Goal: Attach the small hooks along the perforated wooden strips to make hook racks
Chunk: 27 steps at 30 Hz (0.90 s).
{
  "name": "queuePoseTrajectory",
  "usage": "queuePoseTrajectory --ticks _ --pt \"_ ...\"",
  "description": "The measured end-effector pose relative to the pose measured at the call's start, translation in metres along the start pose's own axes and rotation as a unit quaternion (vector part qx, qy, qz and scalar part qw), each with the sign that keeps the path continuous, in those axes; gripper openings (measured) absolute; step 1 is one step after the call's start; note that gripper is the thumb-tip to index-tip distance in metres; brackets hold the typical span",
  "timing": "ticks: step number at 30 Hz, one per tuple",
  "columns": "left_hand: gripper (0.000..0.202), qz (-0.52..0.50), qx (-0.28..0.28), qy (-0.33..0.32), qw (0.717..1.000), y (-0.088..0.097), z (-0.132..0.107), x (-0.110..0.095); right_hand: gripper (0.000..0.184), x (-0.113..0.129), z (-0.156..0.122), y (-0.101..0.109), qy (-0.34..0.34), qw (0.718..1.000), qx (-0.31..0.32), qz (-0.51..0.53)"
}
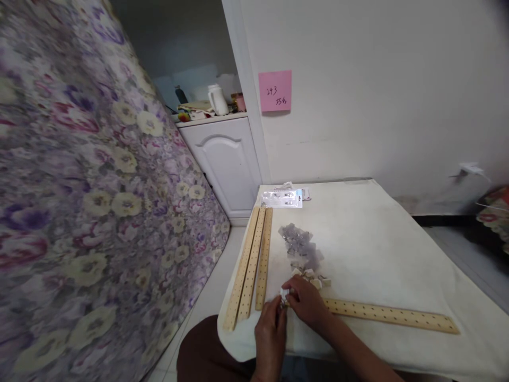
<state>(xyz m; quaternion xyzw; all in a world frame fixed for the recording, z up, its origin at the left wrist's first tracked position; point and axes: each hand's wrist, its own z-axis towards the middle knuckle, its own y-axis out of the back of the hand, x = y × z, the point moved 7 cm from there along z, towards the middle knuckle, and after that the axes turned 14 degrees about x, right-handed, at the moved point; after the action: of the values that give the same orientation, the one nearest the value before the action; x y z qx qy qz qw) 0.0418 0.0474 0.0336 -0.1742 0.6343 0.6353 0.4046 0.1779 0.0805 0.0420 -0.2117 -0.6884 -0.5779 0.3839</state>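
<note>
My left hand (271, 330) and my right hand (307, 303) meet near the front edge of a white-covered table (377, 244). Both are pinched together on a small white piece (284, 293) held between their fingertips. Just beyond the hands lies a pile of small grey and cream pieces (301, 248). A long wooden strip with rows of holes (392, 314) runs to the right from under my right hand. Three similar strips (252, 262) lie side by side at the table's left edge.
A clear plastic packet (282, 198) lies at the table's far left corner. A pink sticky note (274, 91) is on the wall. A floral mattress (87, 191) leans at the left. A white cabinet (226, 159) with a jug stands behind.
</note>
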Motion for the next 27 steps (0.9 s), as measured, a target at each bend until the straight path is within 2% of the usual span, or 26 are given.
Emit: queuePoseTrajectory --ticks 5,16,27 --pt "0.030 -0.001 -0.012 -0.009 1.000 0.0018 0.0010 -0.0020 0.027 0.0022 -0.0019 0.0008 0.012 1.000 -0.008 0.006" --pt "0.026 0.025 0.000 -0.024 0.999 -0.0011 -0.0003 -0.0063 0.027 0.0021 -0.0041 0.0003 0.045 0.999 -0.014 0.016" --pt "0.025 0.037 0.007 -0.031 0.999 -0.0061 -0.0020 -0.0041 0.031 0.0035 -0.0039 0.0006 0.034 0.999 0.006 0.016"
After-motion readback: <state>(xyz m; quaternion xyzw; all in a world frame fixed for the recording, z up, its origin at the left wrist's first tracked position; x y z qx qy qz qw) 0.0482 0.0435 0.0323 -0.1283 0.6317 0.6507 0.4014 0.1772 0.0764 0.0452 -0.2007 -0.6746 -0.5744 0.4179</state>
